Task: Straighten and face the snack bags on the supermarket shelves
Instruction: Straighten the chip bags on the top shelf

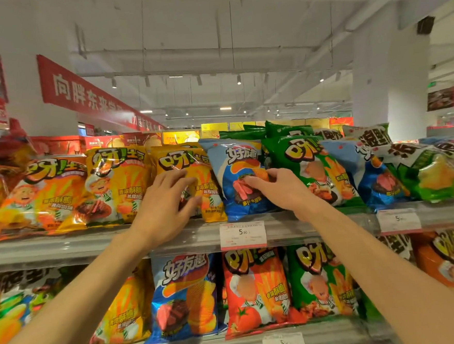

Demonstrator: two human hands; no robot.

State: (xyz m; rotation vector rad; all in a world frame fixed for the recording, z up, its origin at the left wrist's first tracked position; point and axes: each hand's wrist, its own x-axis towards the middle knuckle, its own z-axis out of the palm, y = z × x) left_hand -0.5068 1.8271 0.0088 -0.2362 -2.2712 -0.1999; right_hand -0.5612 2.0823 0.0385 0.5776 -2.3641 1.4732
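Left hand: the left hand (166, 203) reached up to the upper shelf, fingers and thumb curled around the lower front of a glossy yellow foil snack bag (191, 179); it appeared to pinch the film, though how firmly could not be told.

Right hand: the right hand (278, 189) lay on the front of a shiny blue crinkled-film crisp bag (237, 176), just right of the yellow one, with fingertips (250, 182) curled and pressed into its printed panel.

Where the bags stood: both sat near the front lip of the grey metal upper shelf (91, 244), in the middle of the row, the blue bag tilted with its top leaning left.

Neighbours: a green foil bag (308, 163) touched the blue one on the right; orange and yellow bags (58, 194) slumped to the left.

Materials: the packs looked air-puffed, pillow-shaped and slick, their film wrinkled and catching ceiling light.

Risk, slipping: smooth film probably gave a poor hold, so a bag could slide off the lip.

Risk, knock-on: the row was packed tight; a tug on one bag could likely topple those leaning on it.

Risk, crushing: hard fingertip pressure might break the crisps inside.

Lower shelf: blue, red and green bags (255, 290) stood upright below, behind a white paper price tag (243, 234).
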